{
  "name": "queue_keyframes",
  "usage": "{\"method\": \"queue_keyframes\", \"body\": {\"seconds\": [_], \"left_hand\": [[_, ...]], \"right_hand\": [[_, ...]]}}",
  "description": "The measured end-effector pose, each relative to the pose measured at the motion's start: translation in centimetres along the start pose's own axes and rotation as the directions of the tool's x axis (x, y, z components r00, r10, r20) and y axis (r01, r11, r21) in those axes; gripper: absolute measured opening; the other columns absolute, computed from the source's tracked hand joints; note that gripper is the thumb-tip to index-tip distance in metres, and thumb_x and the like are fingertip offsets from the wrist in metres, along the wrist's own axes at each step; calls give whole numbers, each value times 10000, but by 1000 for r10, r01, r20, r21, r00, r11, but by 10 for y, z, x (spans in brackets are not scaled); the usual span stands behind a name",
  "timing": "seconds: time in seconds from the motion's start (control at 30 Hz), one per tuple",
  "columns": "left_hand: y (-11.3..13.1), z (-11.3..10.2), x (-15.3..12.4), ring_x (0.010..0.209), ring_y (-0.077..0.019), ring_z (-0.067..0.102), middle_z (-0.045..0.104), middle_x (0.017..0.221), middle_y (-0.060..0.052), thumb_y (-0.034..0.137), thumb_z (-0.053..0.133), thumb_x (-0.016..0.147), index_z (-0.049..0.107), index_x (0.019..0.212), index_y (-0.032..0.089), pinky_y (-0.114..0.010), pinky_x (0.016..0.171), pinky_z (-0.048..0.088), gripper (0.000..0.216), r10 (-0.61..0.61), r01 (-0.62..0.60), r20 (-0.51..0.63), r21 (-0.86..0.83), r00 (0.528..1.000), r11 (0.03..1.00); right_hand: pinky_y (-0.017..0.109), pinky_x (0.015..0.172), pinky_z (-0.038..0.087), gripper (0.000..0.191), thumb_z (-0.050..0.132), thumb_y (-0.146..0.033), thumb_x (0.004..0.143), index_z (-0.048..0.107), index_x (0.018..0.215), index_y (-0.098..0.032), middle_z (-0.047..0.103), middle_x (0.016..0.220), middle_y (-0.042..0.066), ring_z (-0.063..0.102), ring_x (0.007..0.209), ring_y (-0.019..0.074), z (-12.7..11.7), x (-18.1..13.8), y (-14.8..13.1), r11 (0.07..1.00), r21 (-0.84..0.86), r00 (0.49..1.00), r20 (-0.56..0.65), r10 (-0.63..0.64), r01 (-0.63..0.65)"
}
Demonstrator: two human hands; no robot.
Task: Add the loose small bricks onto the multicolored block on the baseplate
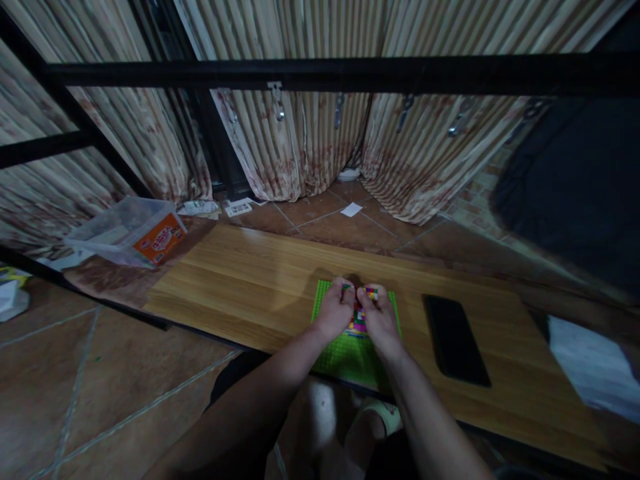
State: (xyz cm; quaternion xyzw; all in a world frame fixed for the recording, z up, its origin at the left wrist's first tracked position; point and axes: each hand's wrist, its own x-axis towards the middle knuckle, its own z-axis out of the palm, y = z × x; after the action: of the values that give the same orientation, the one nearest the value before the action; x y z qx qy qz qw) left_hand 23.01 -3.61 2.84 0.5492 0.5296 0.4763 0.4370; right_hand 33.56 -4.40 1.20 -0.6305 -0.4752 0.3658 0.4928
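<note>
A green studded baseplate [345, 357] lies on a low wooden table [240, 280]. A patch of small bricks in pink, yellow, red and white [358, 321] sits on the plate's middle. My left hand [334, 310] and my right hand [379, 317] rest side by side on the plate, over the bricks. The fingers of both curl down and press on the bricks at the far end of the patch. The hands hide much of the brick patch.
A black phone [455, 339] lies flat on the table right of the plate. A clear plastic box with an orange label [131, 230] stands on the floor at left. Striped curtains and a black metal frame [320, 73] close the far side.
</note>
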Motion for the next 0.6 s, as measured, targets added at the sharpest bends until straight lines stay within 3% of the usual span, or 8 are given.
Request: {"method": "queue_keyframes", "body": {"seconds": [0.4, 0.6], "left_hand": [[-1, -3, 2, 817, -149, 544, 539, 763, 15, 211, 413, 844, 494, 817, 221, -289, 803, 425, 87, 36, -34, -21, 80, 999, 996], [-5, -4, 2, 846, -149, 542, 552, 799, 16, 272, 443, 841, 508, 823, 225, -280, 829, 424, 81, 21, -21, -4, 6, 1000, 1000]], "right_hand": [[306, 664, 424, 359, 513, -588, 799, 554, 879, -241, 623, 714, -18, 580, 684, 181, 6, -2, 0, 998, 16, 998, 14, -56, 56], [334, 764, 469, 424, 523, -636, 788, 595, 947, -251, 681, 882, 19, 628, 815, 199, 8, -4, -1, 995, 93, 999, -12, -41, 42]]}}
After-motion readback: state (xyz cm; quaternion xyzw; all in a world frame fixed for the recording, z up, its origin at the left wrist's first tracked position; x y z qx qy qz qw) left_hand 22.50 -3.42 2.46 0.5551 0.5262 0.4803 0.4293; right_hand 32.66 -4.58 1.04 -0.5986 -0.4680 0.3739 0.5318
